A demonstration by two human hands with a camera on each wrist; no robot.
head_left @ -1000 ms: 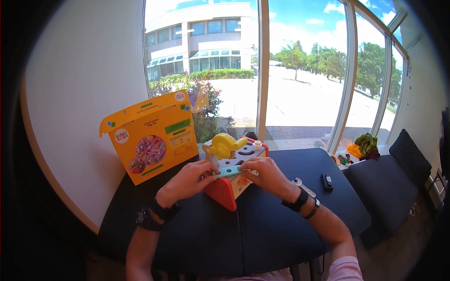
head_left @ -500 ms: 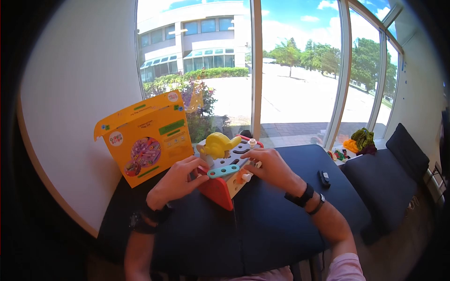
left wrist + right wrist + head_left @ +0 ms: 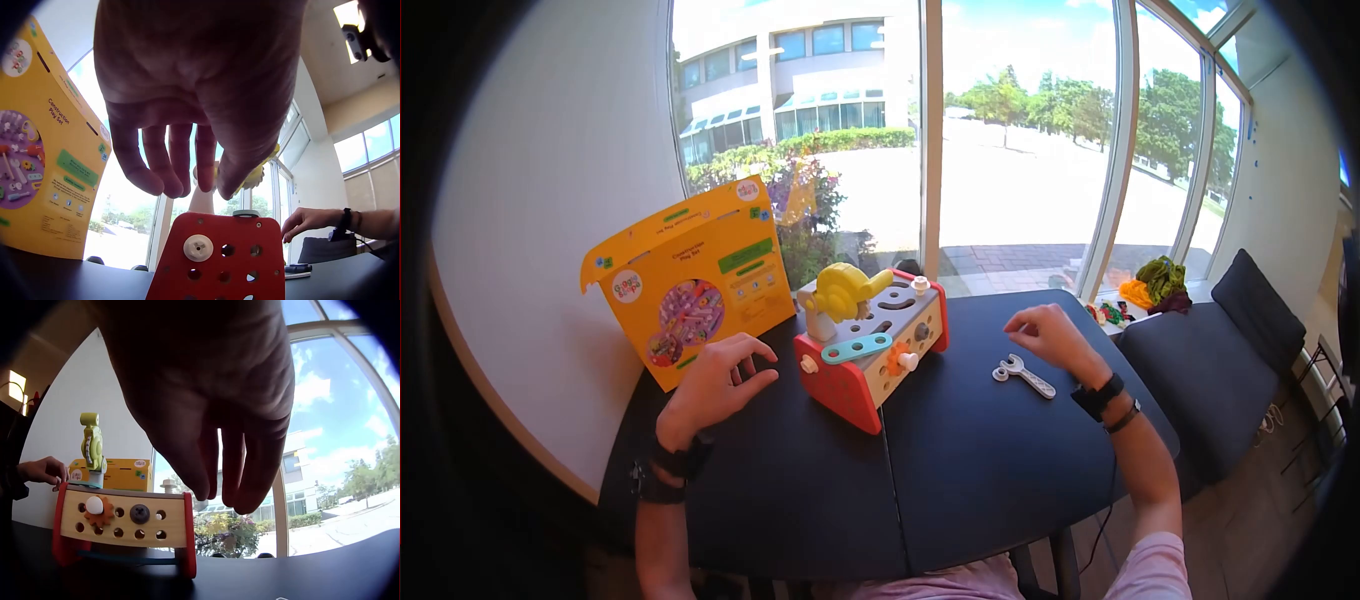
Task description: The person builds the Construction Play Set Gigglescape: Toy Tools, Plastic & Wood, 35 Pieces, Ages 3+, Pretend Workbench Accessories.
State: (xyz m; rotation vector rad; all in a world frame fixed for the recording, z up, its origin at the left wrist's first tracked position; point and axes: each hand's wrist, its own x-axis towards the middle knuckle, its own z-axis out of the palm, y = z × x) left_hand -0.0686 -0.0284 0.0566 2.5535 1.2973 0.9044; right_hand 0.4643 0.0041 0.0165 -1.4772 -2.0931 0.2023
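A toy workbench point(image 3: 865, 385) with red ends stands on the table, a turquoise strip with holes point(image 3: 856, 348) lying along its near top edge. On its top is a yellow toy saw point(image 3: 845, 292); an orange gear point(image 3: 896, 360) with a white peg sits on the wooden front panel. My left hand point(image 3: 718, 385) hovers left of the bench, relaxed, holding nothing. Above the right part of the table hangs my right hand point(image 3: 1055, 340), its fingers loosely bent around nothing. Just below it lie a white toy wrench point(image 3: 1032, 380) and a small white round piece point(image 3: 1000, 375).
A yellow play set box point(image 3: 690, 275) stands behind my left hand, by the wall. To the right of the table is a dark padded chair point(image 3: 1200, 370) with colourful cloth point(image 3: 1165, 285) near it. A window post point(image 3: 931, 150) rises behind the bench.
Both hands have left the turquoise strip, which stays on the bench. The left hand has drawn back to the left, and the right hand has moved right, above the wrench.
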